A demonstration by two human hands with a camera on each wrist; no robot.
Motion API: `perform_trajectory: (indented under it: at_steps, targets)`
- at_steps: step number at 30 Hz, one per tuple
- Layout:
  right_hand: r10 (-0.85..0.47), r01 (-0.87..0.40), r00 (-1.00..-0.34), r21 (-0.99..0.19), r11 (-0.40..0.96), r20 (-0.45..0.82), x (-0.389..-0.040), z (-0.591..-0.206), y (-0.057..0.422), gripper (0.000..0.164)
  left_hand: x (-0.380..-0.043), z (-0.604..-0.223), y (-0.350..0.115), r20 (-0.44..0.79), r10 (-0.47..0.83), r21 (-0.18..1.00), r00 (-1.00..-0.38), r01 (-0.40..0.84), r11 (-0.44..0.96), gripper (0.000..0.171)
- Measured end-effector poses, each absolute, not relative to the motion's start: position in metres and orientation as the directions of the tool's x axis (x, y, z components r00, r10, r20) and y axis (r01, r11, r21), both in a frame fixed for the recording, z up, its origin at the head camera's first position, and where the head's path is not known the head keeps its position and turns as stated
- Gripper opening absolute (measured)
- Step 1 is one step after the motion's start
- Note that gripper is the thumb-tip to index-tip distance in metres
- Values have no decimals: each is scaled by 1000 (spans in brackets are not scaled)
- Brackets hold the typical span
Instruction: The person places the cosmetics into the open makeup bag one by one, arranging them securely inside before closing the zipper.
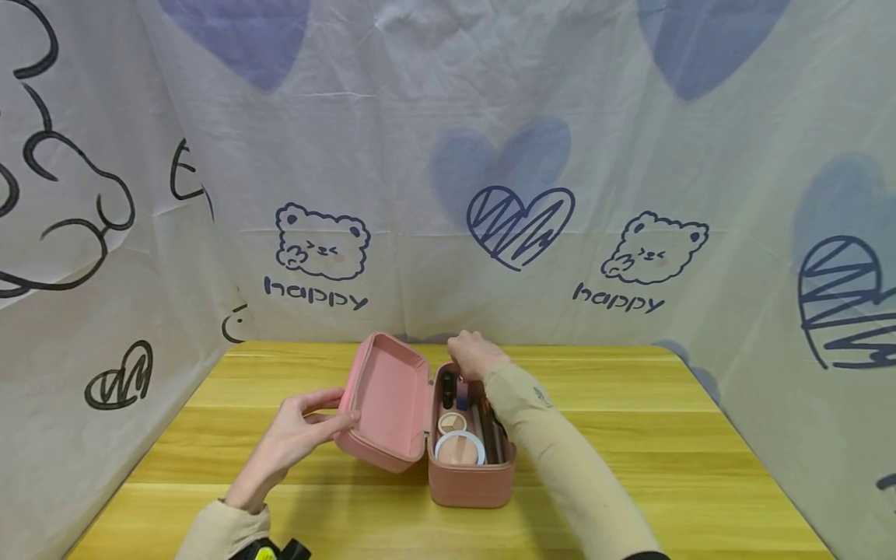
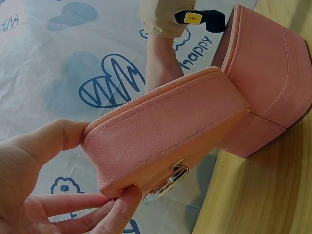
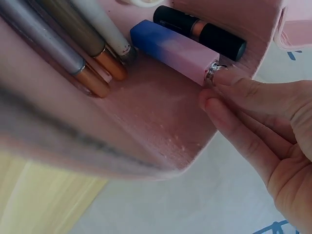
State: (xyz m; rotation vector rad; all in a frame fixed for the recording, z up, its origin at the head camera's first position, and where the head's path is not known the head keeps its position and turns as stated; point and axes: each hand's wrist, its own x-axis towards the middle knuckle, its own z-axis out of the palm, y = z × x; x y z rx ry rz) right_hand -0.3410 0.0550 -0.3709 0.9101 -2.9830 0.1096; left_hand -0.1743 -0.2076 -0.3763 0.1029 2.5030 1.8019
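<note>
A pink makeup case (image 1: pixel 470 488) stands unzipped on the table, its lid (image 1: pixel 392 398) swung out to the left. My left hand (image 1: pixel 297 432) grips the outer edge of that lid, thumb on one side and fingers on the other, near a metal clasp (image 2: pixel 168 183). Inside the case's far end, my right hand (image 3: pixel 287 141) pinches the silver end of a blue-to-pink lipstick tube (image 3: pixel 170 48) between thumb and fingers. Beside it lies a black lipstick (image 3: pixel 219 41). Several makeup brushes (image 3: pixel 105 61) lie along the case's right side.
In the near end of the case sit a round compact (image 1: pixel 460 449) and a smaller round palette (image 1: pixel 452 422). Wood-grain table (image 1: pixel 616 435) surrounds the case. A printed cloth (image 1: pixel 420 194) hangs behind the table and at both sides.
</note>
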Motion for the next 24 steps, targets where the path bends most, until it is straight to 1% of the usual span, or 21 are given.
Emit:
perform_trajectory:
  at_steps: [6, 15, 18, 21, 24]
  targets:
    - [-555, -555, -831, -120, 823, 40, -342, -367, 62, 11, -174, -377, -208, -7, 87, 949, -996, 21, 316, 66]
    - [-554, -547, -832, -218, 808, 33, -336, -358, 76, 9, -174, -376, -207, -9, 82, 947, -997, 18, 320, 66]
    - [-545, -533, -838, -266, 803, 35, -333, -357, 81, 7, -174, -375, -207, -10, 81, 948, -997, 17, 318, 66]
    - [-537, -524, -842, -320, 789, 55, -332, -357, 85, 8, -174, -375, -207, -9, 83, 948, -996, 18, 317, 66]
    - [-532, -531, -840, -359, 768, 104, -328, -358, 89, 8, -174, -376, -208, -6, 84, 949, -996, 20, 313, 66]
